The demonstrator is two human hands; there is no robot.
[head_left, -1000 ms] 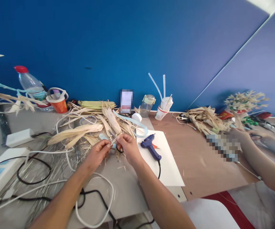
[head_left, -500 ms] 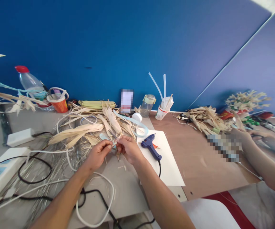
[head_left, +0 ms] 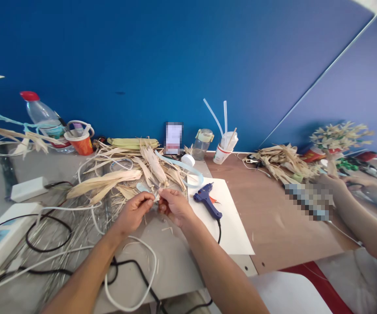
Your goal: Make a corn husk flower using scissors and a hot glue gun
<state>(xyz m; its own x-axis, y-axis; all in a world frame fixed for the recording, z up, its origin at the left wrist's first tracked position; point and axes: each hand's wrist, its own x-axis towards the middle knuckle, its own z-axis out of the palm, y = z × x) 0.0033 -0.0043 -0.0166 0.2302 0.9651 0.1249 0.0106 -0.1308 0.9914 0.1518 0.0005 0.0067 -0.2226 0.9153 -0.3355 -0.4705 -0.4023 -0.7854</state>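
On the bottle [head_left: 39, 114] with one red cap, a label [head_left: 53, 131] is showing writing that is too small to read. It is standing near the back edge of the counter [head_left: 175, 266], toward the left. Red marks are showing on the white cup [head_left: 220, 156], but no words are coming out clear. Blurry squares are covering the one phone [head_left: 174, 137] by the back edge.

Two hands are working in the middle, between the back edge and the front edge. The left hand [head_left: 137, 210] is pinching a small pale piece [head_left: 157, 198] with its fingers. The right hand [head_left: 174, 206] is curling its fingers tight and pinching the same piece, just in front of the heap of dry husks [head_left: 154, 168].

Two cups are standing along the back edge: the white one, with two clear straws [head_left: 225, 117] poking up, and one orange cup [head_left: 83, 145] next to the bottle. One jar [head_left: 202, 150] is standing between the phone and the white cup. One blue glue gun [head_left: 208, 201] is lying on one white sheet [head_left: 234, 237]. One power strip [head_left: 21, 223] is resting at the left edge. Two arms [head_left: 361, 218] of another person are reaching in at the right.
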